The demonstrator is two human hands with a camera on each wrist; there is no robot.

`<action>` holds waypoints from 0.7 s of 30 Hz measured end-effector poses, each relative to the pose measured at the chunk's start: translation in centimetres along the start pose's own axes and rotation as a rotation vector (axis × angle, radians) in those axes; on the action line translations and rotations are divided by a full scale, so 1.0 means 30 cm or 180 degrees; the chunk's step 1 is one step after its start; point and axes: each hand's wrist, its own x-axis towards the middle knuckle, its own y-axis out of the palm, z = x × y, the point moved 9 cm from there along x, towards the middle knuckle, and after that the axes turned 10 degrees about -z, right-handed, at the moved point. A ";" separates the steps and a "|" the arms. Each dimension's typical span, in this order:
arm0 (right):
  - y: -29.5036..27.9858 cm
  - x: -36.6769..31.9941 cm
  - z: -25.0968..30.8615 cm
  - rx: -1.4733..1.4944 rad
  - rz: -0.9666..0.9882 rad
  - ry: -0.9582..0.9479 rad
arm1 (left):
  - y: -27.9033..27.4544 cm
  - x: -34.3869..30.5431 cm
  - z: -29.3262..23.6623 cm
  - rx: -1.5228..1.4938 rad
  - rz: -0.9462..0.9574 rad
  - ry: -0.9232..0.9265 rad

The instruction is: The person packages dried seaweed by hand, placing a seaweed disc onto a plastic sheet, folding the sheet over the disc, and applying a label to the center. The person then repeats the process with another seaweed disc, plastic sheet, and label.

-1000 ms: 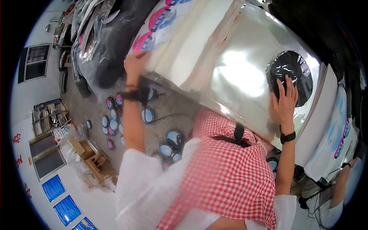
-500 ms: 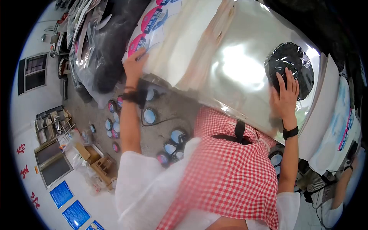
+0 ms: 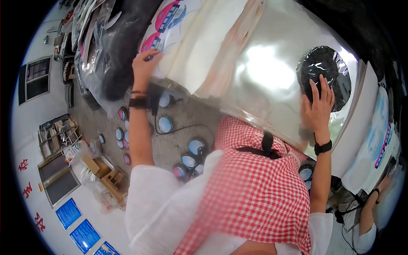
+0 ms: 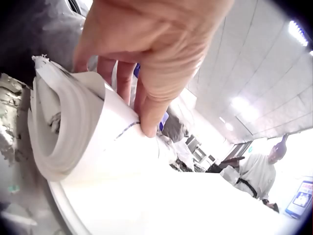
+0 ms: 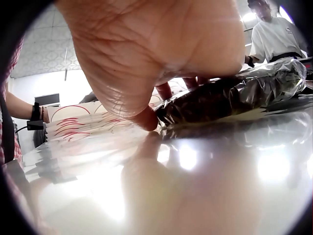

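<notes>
A round black object in clear film (image 3: 319, 72) lies on a shiny, smooth sheet (image 3: 263, 80); in the right wrist view the wrapped object (image 5: 225, 100) looks like a flat disc. My right hand (image 3: 318, 111) rests on its near edge, fingers spread over it and thumb touching the sheet. To the left are white printed sheets (image 3: 170, 25), bent over into a layered roll in the left wrist view (image 4: 73, 122). My left hand (image 3: 143, 70) lies over them at their near left corner, fingers on the far side and thumb on the surface (image 4: 146, 63).
Left of the sheets is a dark heap under clear plastic (image 3: 127, 46). Several round blue and pink items (image 3: 165, 124) and a cable lie on the floor. Paper stacks (image 3: 369, 140) stand at the right, with another person's arm (image 3: 369, 212) beyond. Cardboard boxes (image 3: 111, 182) sit lower left.
My left hand has shifted slightly left and up along the printed sheets, its fingers moving over their surface. My right hand has stayed on the black wrapped object. The head view has shifted slightly.
</notes>
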 end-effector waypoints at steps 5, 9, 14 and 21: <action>0.003 0.000 0.001 0.0009 -0.0021 -0.0004 | -0.033 0.056 0.086 -0.0341 0.0238 -0.0278; -0.003 0.002 0.001 0.0022 -0.0024 0.0026 | 0.009 0.047 0.042 -0.0474 0.0533 -0.0033; -0.001 0.004 0.010 -0.0002 -0.0029 0.0032 | -0.005 0.034 0.035 -0.0351 0.0863 -0.0008; 0.005 0.000 -0.001 -0.0017 0.0033 0.0005 | -0.086 0.125 0.091 -0.0562 0.0746 0.0050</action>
